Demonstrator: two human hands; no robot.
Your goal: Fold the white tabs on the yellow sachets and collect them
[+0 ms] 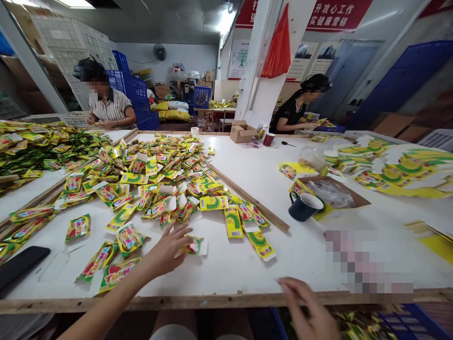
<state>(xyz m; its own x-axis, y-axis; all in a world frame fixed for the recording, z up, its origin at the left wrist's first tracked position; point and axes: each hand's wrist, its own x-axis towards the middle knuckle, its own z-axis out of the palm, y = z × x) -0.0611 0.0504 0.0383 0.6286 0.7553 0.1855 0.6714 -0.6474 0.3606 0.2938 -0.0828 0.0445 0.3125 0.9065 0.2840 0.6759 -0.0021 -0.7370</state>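
My left hand is over the white table with its fingers spread. Its fingertips rest on or just above a small green and yellow candy box whose white end flap sticks out. My right hand is at the table's front edge, slightly blurred, fingers stretched out and nothing visible in them. Beyond my left hand spreads a heap of yellow and green candy boxes, several with open flaps. Loose boxes, such as one lettered candy box, lie left of my left forearm.
A wooden strip borders the heap. To the right stand a dark mug and an open carton; flat printed sheets lie beyond. A black phone is at left. Two people work across the table. A blue crate sits below the edge.
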